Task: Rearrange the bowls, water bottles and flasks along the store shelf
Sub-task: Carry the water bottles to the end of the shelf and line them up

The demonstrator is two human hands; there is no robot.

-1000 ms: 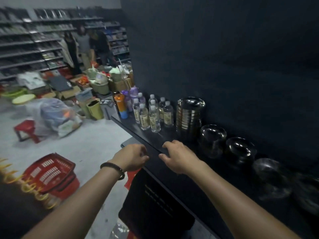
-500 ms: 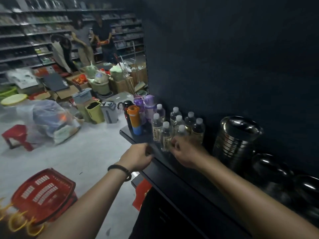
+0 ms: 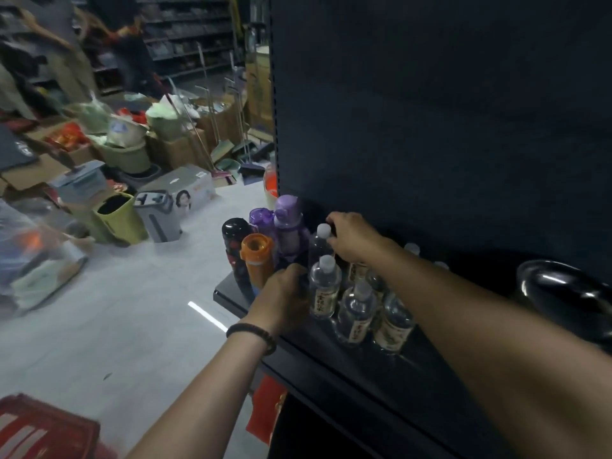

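At the left end of the dark shelf stand a black flask, an orange flask, a clear purple flask and a lilac flask. Several clear water bottles with white caps and cream labels stand right of them. My left hand curls around the lilac flask's lower body, between the orange flask and the front bottle. My right hand reaches over the back row, fingers closed on the top of a water bottle whose label shows below it. Stacked steel bowls sit far right.
The dark shelf back panel rises directly behind the bottles. A red basket sits on the floor at lower left. Bins, boxes and bags crowd the aisle floor to the left, with people standing by far shelves.
I have moved left along the shelf, so flasks and bottles are close. My left hand went from the shelf edge to the flasks. My right hand reached further back among the bottles.
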